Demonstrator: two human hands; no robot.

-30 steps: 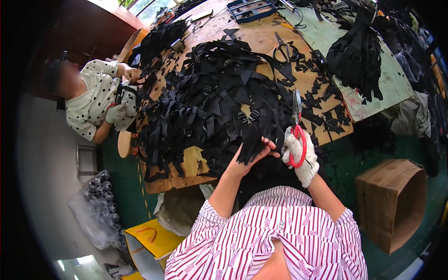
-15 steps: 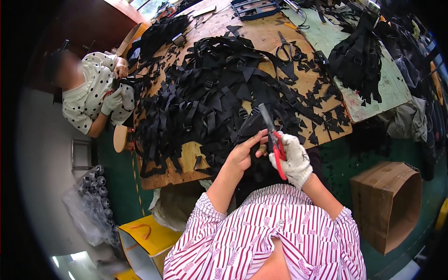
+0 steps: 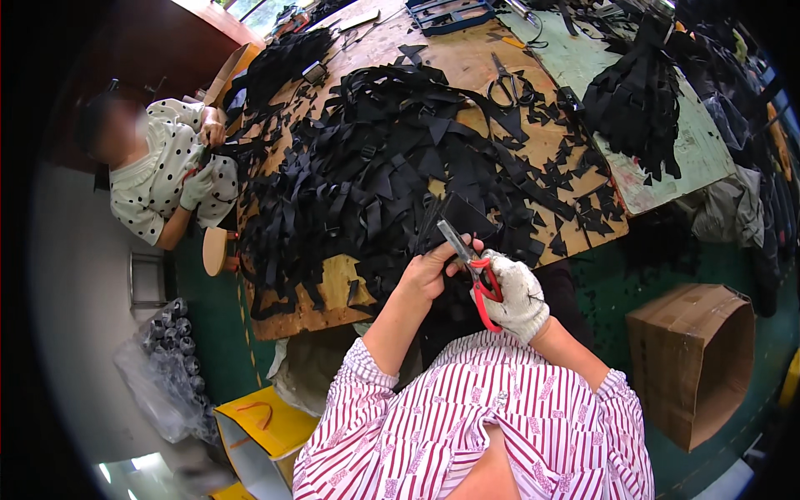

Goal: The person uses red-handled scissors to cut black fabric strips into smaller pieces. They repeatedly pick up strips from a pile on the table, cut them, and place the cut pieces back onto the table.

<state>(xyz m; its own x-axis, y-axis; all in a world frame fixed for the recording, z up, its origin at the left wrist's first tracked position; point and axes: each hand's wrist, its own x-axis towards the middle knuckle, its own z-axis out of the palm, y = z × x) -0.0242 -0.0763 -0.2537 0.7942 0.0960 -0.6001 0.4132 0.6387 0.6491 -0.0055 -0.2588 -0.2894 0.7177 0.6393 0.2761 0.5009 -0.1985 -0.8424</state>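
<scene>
My bare left hand (image 3: 433, 267) grips a black fabric piece (image 3: 458, 215) at the near side of a large heap of black straps and offcuts (image 3: 375, 158). My right hand (image 3: 515, 296), in a white knit glove, holds red-handled scissors (image 3: 485, 298), their metal blades angled up and left across the fingers of my left hand and the piece it holds. Behind the heap, a pair of black-handled scissors (image 3: 504, 87) lies among small scraps on the wooden table (image 3: 350, 310).
A co-worker (image 3: 167, 167) in a dotted top works at the table's left side. A pale green board (image 3: 700, 167) bears more straps at right. A blue tray (image 3: 450, 21) sits at the back. On the floor are a cardboard box (image 3: 692, 367), a yellow container (image 3: 267, 417) and bundled rolls (image 3: 175, 350).
My right hand has moved left and down, swinging the scissors from upright to tilted across the piece in my left hand. The co-worker's hands have shifted slightly.
</scene>
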